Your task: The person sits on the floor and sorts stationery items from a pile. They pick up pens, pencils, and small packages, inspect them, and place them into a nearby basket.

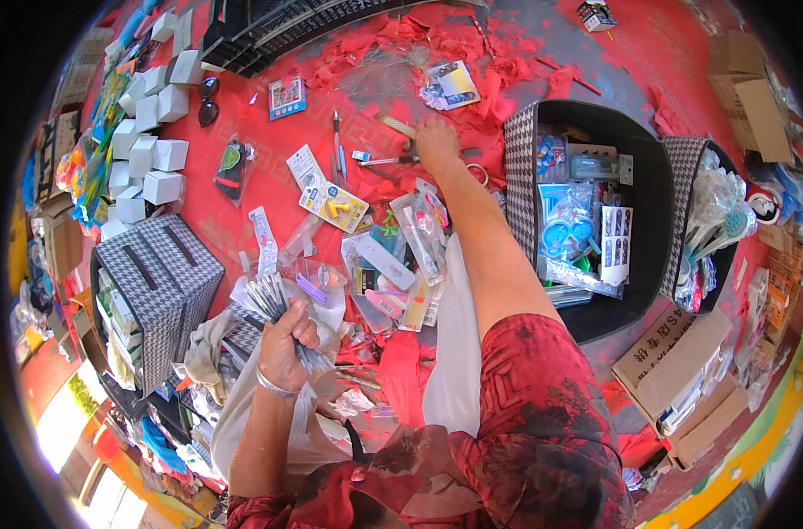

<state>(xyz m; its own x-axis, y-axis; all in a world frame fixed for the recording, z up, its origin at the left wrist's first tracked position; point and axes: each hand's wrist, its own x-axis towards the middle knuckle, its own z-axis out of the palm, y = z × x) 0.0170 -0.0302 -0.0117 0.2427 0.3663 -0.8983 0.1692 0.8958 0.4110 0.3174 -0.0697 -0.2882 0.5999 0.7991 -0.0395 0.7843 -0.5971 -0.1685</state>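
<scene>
My left hand [289, 346] is closed round a bundle of slim silvery sticks [267, 295], partly in clear wrap; their exact kind is too small to tell. Further off, my right hand [438, 146] reaches down to the red ground cloth with its fingers bent. A yellowish strip [394, 125] meets its fingertips, which are partly hidden. Just beside that hand lies a thin silver-and-black tool [388, 161]. To its left are slim pen-like sticks [338, 145] and a yellow carded pack [334, 206]. Packaged small goods [384, 261] are heaped between my arms.
On the right stand a houndstooth fabric bin [522, 159] of packaged goods and an open cardboard box [675, 366]. A houndstooth storage box [168, 286] and several white boxes [162, 187] are at left. Black crates [243, 48] stand at the far edge, and sunglasses [208, 101] lie nearby.
</scene>
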